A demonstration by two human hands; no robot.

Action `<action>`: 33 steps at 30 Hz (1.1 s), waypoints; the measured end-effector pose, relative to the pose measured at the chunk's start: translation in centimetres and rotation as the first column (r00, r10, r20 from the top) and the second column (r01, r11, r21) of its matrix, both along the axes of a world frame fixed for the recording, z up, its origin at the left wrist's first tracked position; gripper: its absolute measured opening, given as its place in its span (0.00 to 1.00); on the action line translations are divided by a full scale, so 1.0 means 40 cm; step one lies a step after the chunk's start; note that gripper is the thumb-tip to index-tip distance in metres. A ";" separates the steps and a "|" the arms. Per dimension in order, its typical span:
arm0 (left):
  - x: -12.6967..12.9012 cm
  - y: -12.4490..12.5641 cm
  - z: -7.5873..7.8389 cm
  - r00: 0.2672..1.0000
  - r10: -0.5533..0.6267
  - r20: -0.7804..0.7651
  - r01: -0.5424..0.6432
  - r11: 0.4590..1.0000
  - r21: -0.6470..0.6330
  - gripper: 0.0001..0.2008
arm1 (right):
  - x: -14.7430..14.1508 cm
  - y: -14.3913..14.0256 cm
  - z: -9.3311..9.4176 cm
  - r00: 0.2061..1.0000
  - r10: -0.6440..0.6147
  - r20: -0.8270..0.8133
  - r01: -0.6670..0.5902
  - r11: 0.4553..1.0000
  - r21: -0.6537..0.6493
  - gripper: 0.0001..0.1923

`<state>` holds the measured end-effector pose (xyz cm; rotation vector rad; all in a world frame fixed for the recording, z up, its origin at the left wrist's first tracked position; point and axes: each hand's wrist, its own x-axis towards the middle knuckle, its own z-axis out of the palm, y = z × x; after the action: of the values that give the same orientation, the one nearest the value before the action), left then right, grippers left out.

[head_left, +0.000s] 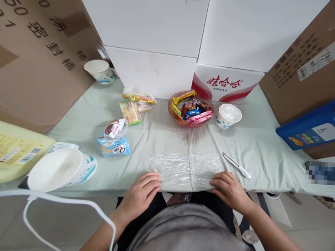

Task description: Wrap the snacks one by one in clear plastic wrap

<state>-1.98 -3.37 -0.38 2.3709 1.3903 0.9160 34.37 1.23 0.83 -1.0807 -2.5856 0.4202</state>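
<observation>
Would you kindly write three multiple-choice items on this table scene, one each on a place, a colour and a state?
1. Where does the sheet of plastic wrap lie?
A. Inside the bowl
B. Flat at the near table edge, between the two hands
C. On top of the white boxes

2. What colour is the jug lying at the right?
A. Blue
B. Red
C. Green

3. How is the bowl of the wrapped sweets?
A. Tipped over
B. Empty
C. Upright and filled

Answers: 1 B, the left hand and right hand press its near corners on the cloth; 2 A, its body is blue with a pale label; 3 C, colourful wrappers heap inside it.
</observation>
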 end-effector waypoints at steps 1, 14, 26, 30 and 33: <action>-0.004 0.003 0.004 0.999 0.026 0.022 -0.025 1.000 -0.010 0.07 | 0.001 -0.001 0.004 0.999 0.001 -0.035 -0.002 1.000 -0.022 0.07; 0.034 0.124 -0.021 0.898 0.412 -0.152 -0.415 0.910 0.012 0.12 | -0.049 0.105 -0.023 0.822 -0.554 -0.134 0.512 0.821 -0.253 0.13; 0.043 0.162 -0.004 0.790 0.562 -0.245 -0.558 0.825 0.091 0.12 | -0.096 0.108 -0.020 0.815 -0.577 0.045 0.554 0.801 0.228 0.16; 0.092 0.141 0.028 0.886 0.442 -0.141 -0.405 0.885 0.232 0.12 | -0.122 0.088 -0.002 0.917 -0.394 -0.062 0.394 0.870 0.297 0.18; 0.150 0.122 0.012 0.963 0.125 -0.239 -0.092 0.985 0.144 0.18 | -0.169 0.067 -0.017 0.989 -0.131 0.067 0.111 0.964 0.241 0.28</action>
<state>4.04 1.51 0.12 2.6040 1.6121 0.7821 27.60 3.92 0.13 -1.1830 -2.5410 0.0359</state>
